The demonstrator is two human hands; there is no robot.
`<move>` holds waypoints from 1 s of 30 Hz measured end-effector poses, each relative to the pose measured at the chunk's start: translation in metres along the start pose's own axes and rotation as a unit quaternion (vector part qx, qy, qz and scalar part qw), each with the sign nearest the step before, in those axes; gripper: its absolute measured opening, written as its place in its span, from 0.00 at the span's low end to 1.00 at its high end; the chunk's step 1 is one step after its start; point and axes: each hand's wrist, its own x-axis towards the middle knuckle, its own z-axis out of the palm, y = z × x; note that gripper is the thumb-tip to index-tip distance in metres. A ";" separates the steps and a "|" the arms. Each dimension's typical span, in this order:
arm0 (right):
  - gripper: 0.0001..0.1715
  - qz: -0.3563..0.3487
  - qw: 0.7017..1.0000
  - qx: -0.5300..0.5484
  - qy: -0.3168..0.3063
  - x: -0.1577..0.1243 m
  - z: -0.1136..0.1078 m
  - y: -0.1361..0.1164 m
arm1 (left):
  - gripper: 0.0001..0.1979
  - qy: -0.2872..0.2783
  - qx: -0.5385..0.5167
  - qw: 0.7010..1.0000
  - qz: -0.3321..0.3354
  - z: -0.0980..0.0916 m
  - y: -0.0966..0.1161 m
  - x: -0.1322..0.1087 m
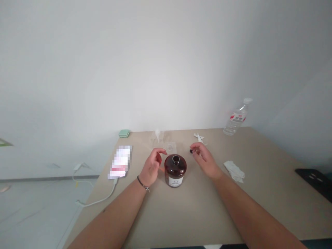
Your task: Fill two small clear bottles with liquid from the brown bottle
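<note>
A dark red-brown glass bottle (175, 169) with a round, uncovered neck and a white label stands upright on the table between my hands. My left hand (151, 166), wearing a dark bracelet, is just left of it. Its fingers curve loosely, the index reaching toward the bottle's shoulder, and nothing shows in them. To the right of the bottle, apart from it, my right hand (204, 159) pinches a small black piece (191, 151) at its fingertips. Its exact kind is too small to make out.
Behind the bottle lie a clear plastic tray (170, 148) and a clear packet (157, 135). Crumpled tissues (234, 171) lie at right. A water bottle (235, 119) leans near the wall. At left are a phone (120, 162) on a white cable (103, 199) and a green case (124, 133).
</note>
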 end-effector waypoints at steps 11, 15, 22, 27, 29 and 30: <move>0.50 0.063 0.889 0.378 -0.250 -0.018 0.031 -0.032 | 0.40 0.060 0.221 0.968 -0.098 -0.006 -0.021 0.022; 0.52 0.094 0.856 0.440 -0.256 -0.020 0.039 -0.031 | 0.39 0.028 0.231 0.968 -0.088 -0.005 -0.024 0.027; 0.52 0.099 0.862 0.425 -0.258 -0.019 0.039 -0.032 | 0.37 0.032 0.245 0.965 -0.087 -0.002 -0.024 0.031; 0.51 0.097 0.863 0.428 -0.249 -0.019 0.040 -0.032 | 0.35 0.037 0.244 0.965 -0.084 -0.002 -0.025 0.031; 0.50 0.098 0.862 0.433 -0.245 -0.019 0.041 -0.032 | 0.35 0.037 0.242 0.966 -0.087 -0.004 -0.027 0.030; 0.50 0.098 0.863 0.432 -0.243 -0.019 0.040 -0.032 | 0.35 0.036 0.239 0.966 -0.091 -0.004 -0.028 0.030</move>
